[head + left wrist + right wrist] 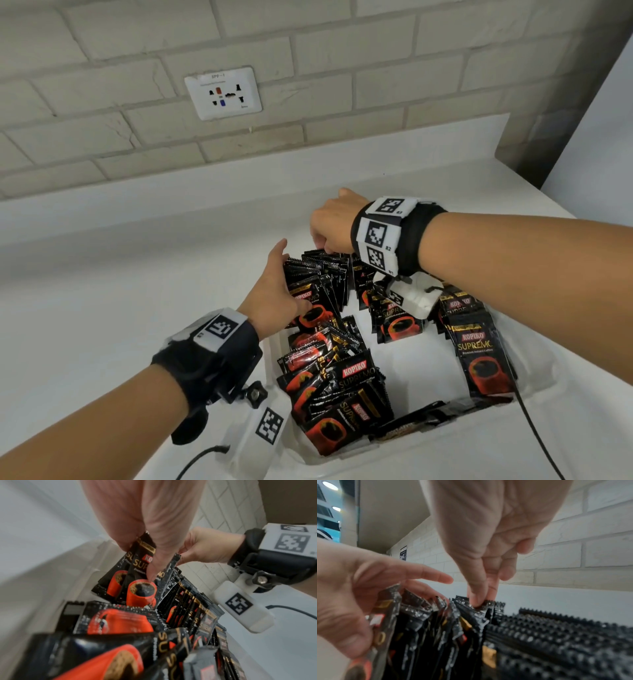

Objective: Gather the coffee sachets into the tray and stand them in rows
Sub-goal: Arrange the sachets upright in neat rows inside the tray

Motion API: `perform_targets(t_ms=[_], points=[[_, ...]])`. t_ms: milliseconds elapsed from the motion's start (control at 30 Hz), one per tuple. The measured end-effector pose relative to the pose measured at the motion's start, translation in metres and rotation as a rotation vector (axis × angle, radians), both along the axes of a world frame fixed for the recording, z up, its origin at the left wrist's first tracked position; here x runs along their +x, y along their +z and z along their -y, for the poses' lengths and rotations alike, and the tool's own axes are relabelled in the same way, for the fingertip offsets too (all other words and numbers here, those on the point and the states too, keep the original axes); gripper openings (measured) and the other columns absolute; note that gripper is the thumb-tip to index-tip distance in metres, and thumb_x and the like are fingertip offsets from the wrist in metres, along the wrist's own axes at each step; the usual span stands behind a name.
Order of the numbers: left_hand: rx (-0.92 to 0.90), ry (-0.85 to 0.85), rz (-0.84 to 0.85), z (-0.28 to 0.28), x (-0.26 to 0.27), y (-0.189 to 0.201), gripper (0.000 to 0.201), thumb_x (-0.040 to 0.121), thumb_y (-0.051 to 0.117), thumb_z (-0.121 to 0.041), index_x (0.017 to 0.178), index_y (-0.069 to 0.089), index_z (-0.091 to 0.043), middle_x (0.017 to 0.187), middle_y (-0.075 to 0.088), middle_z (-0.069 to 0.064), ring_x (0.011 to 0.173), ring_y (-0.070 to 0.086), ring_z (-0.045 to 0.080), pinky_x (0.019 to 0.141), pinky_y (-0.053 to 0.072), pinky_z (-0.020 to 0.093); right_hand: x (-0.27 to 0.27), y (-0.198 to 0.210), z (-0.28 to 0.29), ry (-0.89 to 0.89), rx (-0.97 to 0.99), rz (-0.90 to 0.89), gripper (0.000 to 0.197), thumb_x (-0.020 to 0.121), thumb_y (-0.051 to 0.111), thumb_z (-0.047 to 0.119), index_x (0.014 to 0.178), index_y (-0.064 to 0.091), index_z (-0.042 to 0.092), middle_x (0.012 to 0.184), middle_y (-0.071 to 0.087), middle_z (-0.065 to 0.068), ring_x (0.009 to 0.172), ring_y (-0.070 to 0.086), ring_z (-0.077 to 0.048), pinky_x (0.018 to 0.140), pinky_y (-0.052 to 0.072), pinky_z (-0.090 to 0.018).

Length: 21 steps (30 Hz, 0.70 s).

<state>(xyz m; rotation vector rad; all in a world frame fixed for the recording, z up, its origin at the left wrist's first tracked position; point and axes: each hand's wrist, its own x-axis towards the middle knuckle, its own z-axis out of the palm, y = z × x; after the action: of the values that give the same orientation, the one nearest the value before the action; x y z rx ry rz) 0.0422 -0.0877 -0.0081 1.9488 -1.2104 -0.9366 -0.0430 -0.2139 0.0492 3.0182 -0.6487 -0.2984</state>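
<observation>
A white tray (421,373) on the counter holds several black and red coffee sachets. My left hand (281,277) grips a bunch of upright sachets (318,284) at the tray's far left corner; its thumb (152,566) presses on the front one (142,588). My right hand (322,245) reaches over from the right and pinches the serrated top edge of one sachet (488,605) at the back of that bunch. Two more rows stand upright in the middle (394,318) and at the right (479,349). A loose heap (335,383) lies at the tray's front left.
The tray sits on a white counter (120,308) against a brick wall with a socket plate (222,93). A black cable (537,438) runs from my right wrist over the tray's right front corner. A dark flat packet (411,421) lies along the tray's front wall.
</observation>
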Motion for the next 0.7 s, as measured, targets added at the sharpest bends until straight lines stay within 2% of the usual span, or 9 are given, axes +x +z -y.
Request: perform_targets(t_ms=[67,133,200,233,300,367,433,567,700], points=[[-0.005,-0.004,-0.014,-0.001,0.000,-0.001,0.101,0.078,0.065,0.008,0.147,-0.003,-0.022,0.146,0.026,0.003,0.100,0.048,0.010,0.066,0.050,0.014,0.003,-0.003,-0.001,-0.015,0.058,0.038,0.013,0.088,0.058,0.015,0.099,0.064,0.019,0.101,0.066,0.001,0.096,0.059,-0.019,0.087,0.033,-0.029],[-0.012,-0.005,-0.020,-0.002,0.000,-0.003,0.101,0.078,0.064,0.008,0.147,-0.004,-0.020,0.134,0.033,-0.001,0.102,0.049,0.011,0.068,0.049,0.014,0.007,-0.007,-0.003,-0.045,0.135,0.072,0.014,0.088,0.058,0.017,0.100,0.065,0.018,0.103,0.066,-0.001,0.094,0.061,-0.022,0.082,0.045,-0.031],[-0.010,-0.001,-0.018,-0.003,0.000,-0.005,0.101,0.079,0.064,0.008,0.148,-0.004,-0.019,0.121,0.035,-0.007,0.098,0.051,0.008,0.069,0.048,0.013,0.010,-0.010,-0.005,-0.077,0.211,0.088,0.017,0.088,0.058,0.017,0.103,0.066,0.018,0.105,0.065,-0.002,0.095,0.062,-0.022,0.077,0.047,-0.031],[-0.007,0.002,-0.015,-0.004,0.000,-0.005,0.100,0.079,0.064,0.007,0.148,-0.004,-0.019,0.118,0.035,-0.008,0.094,0.052,0.006,0.069,0.048,0.013,0.011,-0.010,-0.005,-0.093,0.252,0.093,0.018,0.089,0.058,0.017,0.105,0.066,0.018,0.107,0.065,-0.002,0.097,0.062,-0.021,0.079,0.048,-0.031],[-0.004,0.008,-0.001,-0.005,-0.001,-0.006,0.098,0.080,0.064,0.005,0.147,-0.002,-0.019,0.122,0.037,-0.005,0.095,0.054,0.005,0.076,0.050,0.016,0.009,-0.007,-0.006,-0.127,0.335,0.128,0.023,0.092,0.055,0.018,0.112,0.064,0.016,0.115,0.064,-0.001,0.104,0.059,-0.018,0.088,0.045,-0.030],[-0.004,0.026,0.013,-0.005,-0.001,-0.008,0.097,0.079,0.066,0.003,0.148,0.000,-0.018,0.135,0.035,0.002,0.112,0.051,0.016,0.095,0.047,0.031,0.002,0.001,-0.006,-0.179,0.395,0.207,0.030,0.095,0.048,0.020,0.123,0.057,0.014,0.127,0.057,-0.002,0.114,0.053,-0.016,0.095,0.038,-0.027],[-0.004,0.041,0.013,-0.005,-0.002,-0.009,0.096,0.079,0.067,0.002,0.148,0.002,-0.018,0.142,0.031,0.004,0.121,0.046,0.021,0.102,0.042,0.039,-0.008,0.009,-0.007,-0.262,0.498,0.287,0.036,0.098,0.042,0.022,0.132,0.047,0.011,0.135,0.049,-0.003,0.119,0.049,-0.018,0.096,0.037,-0.025],[-0.012,0.061,-0.005,-0.005,-0.003,-0.013,0.095,0.078,0.066,0.003,0.148,0.004,-0.018,0.144,0.029,0.004,0.123,0.045,0.023,0.103,0.040,0.040,-0.032,0.019,-0.014,-0.438,0.811,0.306,0.041,0.098,0.041,0.022,0.136,0.039,0.006,0.136,0.046,-0.013,0.119,0.051,-0.027,0.095,0.045,-0.029],[-0.008,0.077,-0.022,-0.007,-0.005,-0.013,0.096,0.079,0.066,0.003,0.148,0.003,-0.019,0.142,0.033,0.005,0.119,0.048,0.025,0.098,0.045,0.038,-0.046,0.013,-0.016,-0.572,1.003,0.296,0.046,0.097,0.044,0.024,0.138,0.035,0.006,0.135,0.043,-0.016,0.121,0.047,-0.024,0.095,0.041,-0.026]])
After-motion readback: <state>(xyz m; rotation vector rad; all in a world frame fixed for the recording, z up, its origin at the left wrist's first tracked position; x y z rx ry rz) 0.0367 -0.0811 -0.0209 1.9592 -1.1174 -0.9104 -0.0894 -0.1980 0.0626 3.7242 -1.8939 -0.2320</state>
